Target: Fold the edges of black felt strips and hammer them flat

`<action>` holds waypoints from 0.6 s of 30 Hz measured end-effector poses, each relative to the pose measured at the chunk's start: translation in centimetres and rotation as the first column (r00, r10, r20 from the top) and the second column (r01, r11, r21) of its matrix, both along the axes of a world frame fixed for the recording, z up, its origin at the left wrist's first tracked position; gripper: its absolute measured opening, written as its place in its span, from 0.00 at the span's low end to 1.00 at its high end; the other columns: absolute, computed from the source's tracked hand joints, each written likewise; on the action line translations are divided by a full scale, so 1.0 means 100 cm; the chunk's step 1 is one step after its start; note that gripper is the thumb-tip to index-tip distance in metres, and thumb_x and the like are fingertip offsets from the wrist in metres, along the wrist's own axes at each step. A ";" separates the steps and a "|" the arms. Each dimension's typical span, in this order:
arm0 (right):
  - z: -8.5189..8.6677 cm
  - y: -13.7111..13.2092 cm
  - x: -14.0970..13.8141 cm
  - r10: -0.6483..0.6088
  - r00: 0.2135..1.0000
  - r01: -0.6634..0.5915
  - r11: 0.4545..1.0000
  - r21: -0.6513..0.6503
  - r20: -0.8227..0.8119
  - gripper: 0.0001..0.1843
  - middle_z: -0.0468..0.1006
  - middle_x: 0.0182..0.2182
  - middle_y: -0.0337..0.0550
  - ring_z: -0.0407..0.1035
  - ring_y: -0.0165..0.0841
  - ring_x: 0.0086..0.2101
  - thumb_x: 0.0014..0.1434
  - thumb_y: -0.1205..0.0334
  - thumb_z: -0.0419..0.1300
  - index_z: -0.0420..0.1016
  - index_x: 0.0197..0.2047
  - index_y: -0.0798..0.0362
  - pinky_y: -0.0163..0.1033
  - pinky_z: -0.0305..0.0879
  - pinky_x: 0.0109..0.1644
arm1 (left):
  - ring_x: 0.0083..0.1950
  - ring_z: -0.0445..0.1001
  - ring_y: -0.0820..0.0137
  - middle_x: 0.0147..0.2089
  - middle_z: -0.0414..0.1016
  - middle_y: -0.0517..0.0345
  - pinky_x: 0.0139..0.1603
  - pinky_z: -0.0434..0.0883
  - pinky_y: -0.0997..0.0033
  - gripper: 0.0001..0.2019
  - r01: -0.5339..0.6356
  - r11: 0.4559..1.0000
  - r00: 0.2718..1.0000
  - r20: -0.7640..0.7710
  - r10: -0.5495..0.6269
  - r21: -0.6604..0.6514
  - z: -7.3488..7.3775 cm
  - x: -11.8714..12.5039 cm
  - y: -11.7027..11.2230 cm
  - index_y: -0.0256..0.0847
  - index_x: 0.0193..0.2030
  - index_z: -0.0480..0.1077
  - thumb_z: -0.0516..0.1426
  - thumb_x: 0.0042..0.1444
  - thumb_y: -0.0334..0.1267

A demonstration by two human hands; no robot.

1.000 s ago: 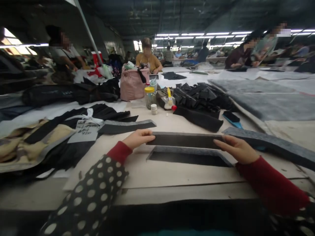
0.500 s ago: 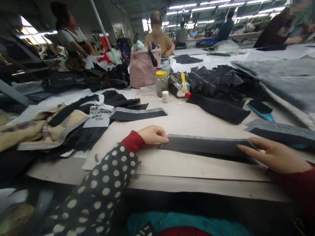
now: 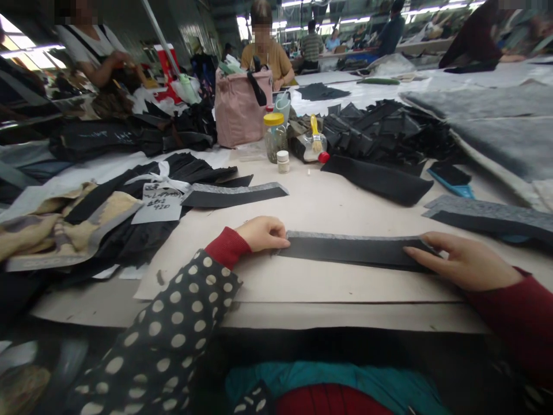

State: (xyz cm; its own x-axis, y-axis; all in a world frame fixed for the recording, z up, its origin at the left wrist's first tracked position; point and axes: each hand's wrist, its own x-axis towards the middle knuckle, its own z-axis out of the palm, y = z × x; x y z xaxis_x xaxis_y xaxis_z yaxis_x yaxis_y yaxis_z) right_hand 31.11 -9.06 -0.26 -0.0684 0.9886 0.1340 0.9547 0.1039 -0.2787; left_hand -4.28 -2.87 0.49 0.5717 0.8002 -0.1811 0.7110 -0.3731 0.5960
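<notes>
Between my two hands a long black fabric strip [image 3: 349, 251] with a grey upper edge is stretched sideways, just over the pale tabletop [image 3: 311, 285]. My left hand [image 3: 264, 233] pinches its left end between thumb and fingers. At the other end my right hand [image 3: 464, 259] grips the strip, thumb in front and fingers behind. A similar black strip with a grey edge [image 3: 235, 196] lies farther back on the left. More grey-edged strips [image 3: 492, 222] rest at the right, past my right hand.
A tagged bundle of black fabric [image 3: 168, 216] and beige cloth [image 3: 99, 213] lie at the left. Behind stand a yellow-lidded jar [image 3: 275, 138], a small white bottle [image 3: 283, 162], a brush [image 3: 316, 135] and a pink bag [image 3: 242, 109]. Black pieces [image 3: 384, 132] are heaped behind. Several people work beyond.
The view has shifted slightly, so most things sit a little higher and farther left. The strip's lower layer hangs out less below its front face. Both hands keep their hold.
</notes>
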 end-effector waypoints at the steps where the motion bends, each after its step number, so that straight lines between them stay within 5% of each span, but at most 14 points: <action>1: -0.001 0.000 0.000 0.032 0.999 -0.032 0.998 -0.051 0.005 0.21 0.65 0.17 0.39 0.58 0.28 0.19 0.46 0.39 0.50 0.63 0.18 0.49 0.35 0.54 0.24 | 0.26 0.63 0.76 0.23 0.67 0.64 0.29 0.59 0.77 0.09 0.003 1.000 1.000 -0.004 -0.003 0.010 0.000 0.000 -0.001 0.38 0.24 0.68 0.57 0.45 0.42; 3: -0.002 -0.001 0.000 0.067 0.998 -0.065 0.992 -0.107 0.009 0.19 0.65 0.19 0.40 0.58 0.30 0.21 0.49 0.43 0.49 0.63 0.21 0.49 0.37 0.54 0.26 | 0.27 0.63 0.75 0.23 0.66 0.64 0.29 0.59 0.77 0.09 -0.003 0.999 1.000 -0.014 0.003 0.036 0.000 0.001 -0.003 0.38 0.24 0.67 0.56 0.45 0.42; 18: -0.008 -0.010 -0.003 0.182 0.982 -0.179 0.982 0.051 -0.046 0.12 0.70 0.28 0.44 0.63 0.31 0.29 0.53 0.56 0.50 0.64 0.24 0.53 0.35 0.58 0.34 | 0.29 0.64 0.73 0.27 0.66 0.61 0.30 0.59 0.75 0.13 0.033 0.985 0.992 -0.123 -0.012 0.170 -0.002 0.005 -0.008 0.38 0.23 0.66 0.52 0.49 0.46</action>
